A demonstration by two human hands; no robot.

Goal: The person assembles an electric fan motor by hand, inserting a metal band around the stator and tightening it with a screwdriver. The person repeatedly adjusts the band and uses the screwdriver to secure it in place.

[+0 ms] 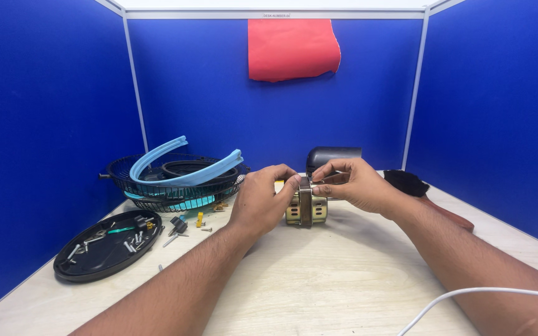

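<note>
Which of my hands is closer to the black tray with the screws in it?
Left. Your left hand is right of the black tray; your right hand is farther right.

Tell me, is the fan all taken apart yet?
Mostly apart: the wire grilles and light blue rings sit stacked, screws lie in the black tray. Left hand and right hand grip the brass-coloured motor. That motor seems to be what's left.

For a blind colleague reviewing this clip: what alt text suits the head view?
Both hands, left hand and right hand, hold a small brass-coloured metal motor on a pale wooden table. To the left sit a black wire fan guard and a black oval tray of screws.
</note>
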